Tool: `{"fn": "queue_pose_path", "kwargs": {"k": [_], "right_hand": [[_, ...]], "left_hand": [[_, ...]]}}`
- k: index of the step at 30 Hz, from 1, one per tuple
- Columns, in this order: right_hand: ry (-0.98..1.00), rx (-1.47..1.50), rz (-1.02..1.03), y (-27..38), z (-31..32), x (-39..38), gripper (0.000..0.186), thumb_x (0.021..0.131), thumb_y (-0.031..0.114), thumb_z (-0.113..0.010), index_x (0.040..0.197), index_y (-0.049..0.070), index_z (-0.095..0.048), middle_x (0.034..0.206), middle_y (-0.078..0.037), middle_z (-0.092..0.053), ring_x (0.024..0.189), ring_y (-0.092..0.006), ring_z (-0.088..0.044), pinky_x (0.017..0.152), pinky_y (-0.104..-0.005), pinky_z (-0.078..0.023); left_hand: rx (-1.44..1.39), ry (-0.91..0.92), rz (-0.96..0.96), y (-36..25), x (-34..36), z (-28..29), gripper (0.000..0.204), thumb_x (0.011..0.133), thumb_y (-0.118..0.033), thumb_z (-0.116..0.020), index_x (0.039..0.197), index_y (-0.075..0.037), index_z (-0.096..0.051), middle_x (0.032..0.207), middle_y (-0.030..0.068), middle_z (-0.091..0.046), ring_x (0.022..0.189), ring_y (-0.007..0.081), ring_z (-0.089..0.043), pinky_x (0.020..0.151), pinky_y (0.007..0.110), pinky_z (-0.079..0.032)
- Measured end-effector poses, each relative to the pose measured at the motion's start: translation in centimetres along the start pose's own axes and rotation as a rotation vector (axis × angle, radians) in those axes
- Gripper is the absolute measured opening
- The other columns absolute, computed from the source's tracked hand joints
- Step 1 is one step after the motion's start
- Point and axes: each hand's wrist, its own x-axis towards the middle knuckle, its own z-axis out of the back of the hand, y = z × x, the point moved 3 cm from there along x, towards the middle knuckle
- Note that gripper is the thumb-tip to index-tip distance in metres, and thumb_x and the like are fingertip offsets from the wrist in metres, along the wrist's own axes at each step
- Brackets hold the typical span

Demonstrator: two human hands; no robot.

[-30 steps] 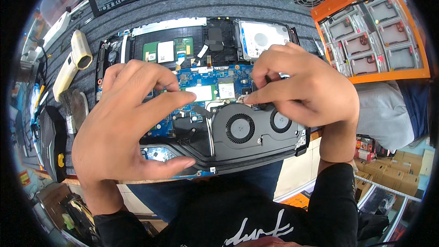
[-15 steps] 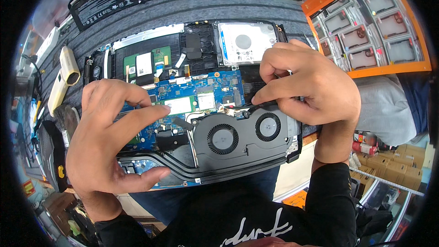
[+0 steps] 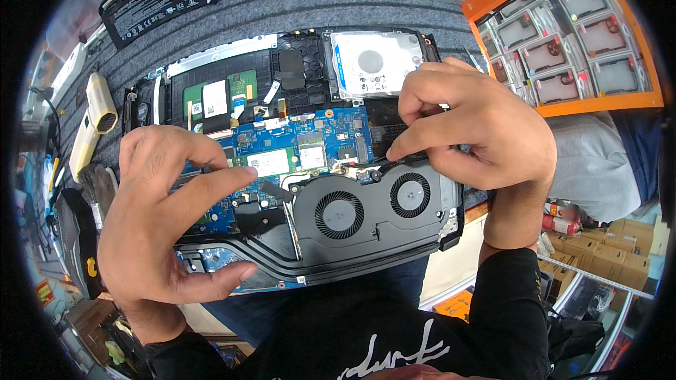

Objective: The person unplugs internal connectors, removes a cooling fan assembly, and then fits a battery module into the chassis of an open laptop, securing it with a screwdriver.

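Right hand (image 3: 486,123) now farther right along dark cable (image 3: 371,164), baring cable's board end to my view; fingers curled together, pinch hidden, cannot tell; left hand (image 3: 158,218) spread, finger over white-labelled module (image 3: 273,163); opened laptop (image 3: 266,63) between; fan housing (image 3: 366,229) crowds cable; battery pack (image 3: 172,0) beyond.

Bright, diffuse light leaves soft shading under the right hand (image 3: 486,127). The drive (image 3: 373,62) shines pale; the fans (image 3: 339,216) look crisp. Left edges blur, and the mat's (image 3: 317,7) ridges bend toward black corners.
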Motion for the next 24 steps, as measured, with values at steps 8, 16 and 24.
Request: {"fn": "queue_pose_path", "kwargs": {"k": [8, 16, 24], "right_hand": [[0.004, 0.008, 0.003, -0.23, -0.14, -0.01, 0.016, 0.08, 0.007, -0.072, 0.092, 0.009, -0.081, 0.093, -0.004, -0.062, 0.092, -0.0254, -0.066, 0.088, -0.0408, -0.049], [0.008, 0.009, 0.024, -0.18, 0.05, -0.21, 0.032, 0.066, -0.001, -0.067, 0.093, 0.006, -0.082, 0.091, -0.005, -0.06, 0.081, -0.0252, -0.058, 0.078, -0.0393, -0.043], [-0.025, 0.034, 0.038, -0.15, -0.28, 0.02, 0.035, 0.066, -0.001, -0.068, 0.097, 0.005, -0.084, 0.092, -0.006, -0.062, 0.081, -0.0253, -0.061, 0.079, -0.039, -0.045]], "left_hand": [[0.013, 0.017, -0.015, 0.04, -0.02, 0.11, 0.079, 0.066, -0.067, -0.078, 0.114, -0.004, -0.079, 0.108, 0.0132, -0.061, 0.101, 0.0317, -0.057, 0.094, 0.047, -0.035], [-0.012, 0.009, -0.006, -0.15, 0.1, 0.11, 0.078, 0.064, -0.065, -0.078, 0.113, -0.003, -0.079, 0.107, 0.0136, -0.062, 0.1, 0.032, -0.057, 0.094, 0.047, -0.035], [-0.007, -0.001, -0.009, -0.13, 0.05, 0.07, 0.079, 0.062, -0.063, -0.078, 0.113, -0.003, -0.079, 0.107, 0.0132, -0.062, 0.101, 0.0328, -0.057, 0.097, 0.048, -0.035]]}}
